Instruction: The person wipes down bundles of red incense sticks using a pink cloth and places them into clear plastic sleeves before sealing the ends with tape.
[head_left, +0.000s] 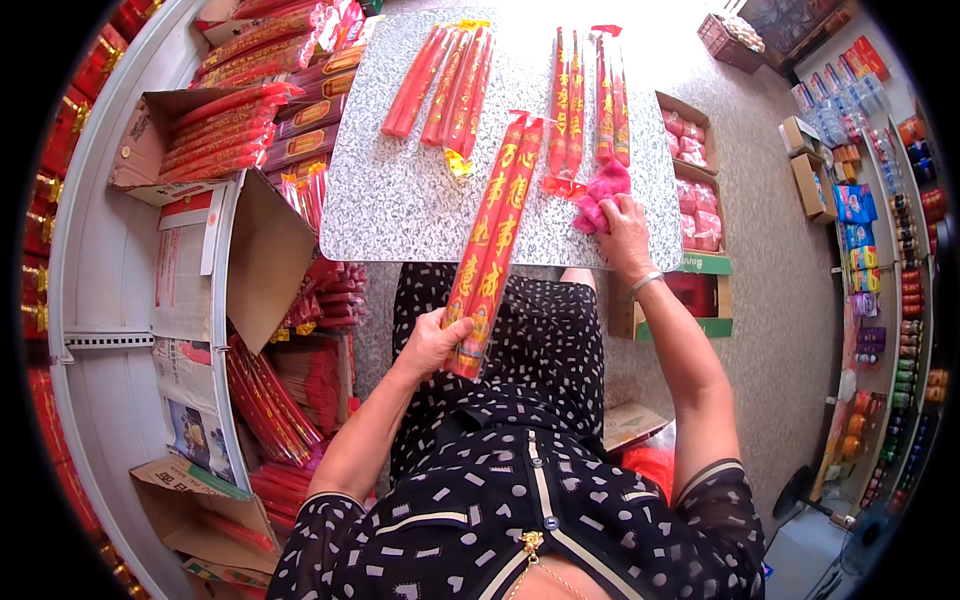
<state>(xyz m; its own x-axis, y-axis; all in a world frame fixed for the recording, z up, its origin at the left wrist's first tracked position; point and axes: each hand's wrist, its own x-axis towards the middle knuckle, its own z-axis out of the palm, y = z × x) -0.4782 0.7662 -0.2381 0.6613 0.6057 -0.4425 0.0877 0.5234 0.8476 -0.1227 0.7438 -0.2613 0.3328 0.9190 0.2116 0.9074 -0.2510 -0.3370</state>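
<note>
My left hand (435, 339) grips the lower end of a long clear-wrapped pack of two red candles (491, 240) bearing gold writing. The pack slants up from over my lap, its far end above the speckled grey table (390, 206). At the table's near right corner, my right hand (628, 231) holds a bunched pink cloth (604, 191) against the tabletop. Just beyond the cloth lie a red candle pack (613, 105) and, to its left, another candle pack (566, 105). Farther left are several more wrapped red candles (456, 90), some with yellow wrapper ends.
Shelves on my left hold an open carton of wrapped red candles (217, 135) and an empty-looking carton (270, 262). Boxes of pink packets (697, 206) stand on the floor beside the table's right edge. A stocked shelf (862, 255) lines the far right, with a fan (799, 491) below.
</note>
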